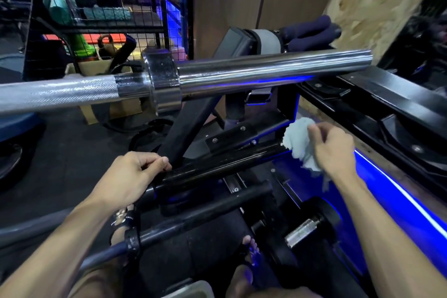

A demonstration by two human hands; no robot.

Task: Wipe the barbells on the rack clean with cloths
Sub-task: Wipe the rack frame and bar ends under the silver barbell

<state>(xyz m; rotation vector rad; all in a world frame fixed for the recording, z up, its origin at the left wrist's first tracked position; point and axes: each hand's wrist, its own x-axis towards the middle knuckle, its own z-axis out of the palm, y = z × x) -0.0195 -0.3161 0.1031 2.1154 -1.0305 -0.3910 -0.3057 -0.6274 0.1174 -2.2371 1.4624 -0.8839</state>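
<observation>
A chrome barbell (242, 70) lies across the rack at chest height, its knurled shaft running off to the left. Below it a glossy black barbell sleeve (225, 164) rests on the rack. My left hand (130, 176) grips the black bar near its collar, fingers curled over it. My right hand (333, 150) holds a bunched pale blue cloth (298, 140) against the far right end of the black sleeve. A third, dark barbell (193, 222) sits lower, near my knees.
The black rack frame (387, 109) runs along the right, above a blue light strip (411, 203). A wire cage shelf (108, 12) with colourful gear stands at the back left. My sandalled feet (249, 249) are on the dark rubber floor beneath.
</observation>
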